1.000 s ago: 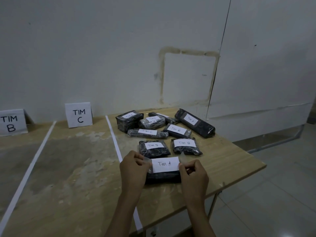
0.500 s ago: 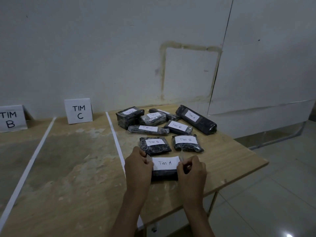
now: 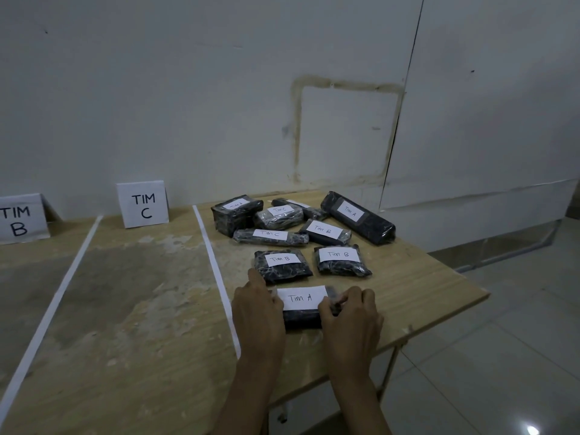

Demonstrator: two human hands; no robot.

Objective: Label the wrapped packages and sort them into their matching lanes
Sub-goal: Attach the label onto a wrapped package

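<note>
Packages (image 3: 301, 233) bearing labels lie clustered at the table's (image 3: 439, 296) far right corner, none yet in a lane. Near the front edge, the left hand (image 3: 255, 304) and right hand (image 3: 350, 312) pinch the ends of a "Tim A" label (image 3: 303, 298) onto a dark package (image 3: 303, 318). Labelling looks nearly finished; sorting toward the TIM B sign (image 3: 18, 219) and TIM C sign (image 3: 142, 205) remains.

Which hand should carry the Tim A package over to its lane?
Probably the left hand. It already rests on the Tim A package on the side nearer the white tape line, beyond which the lanes lie. The right hand is farther. No Tim A sign is visible.
</note>
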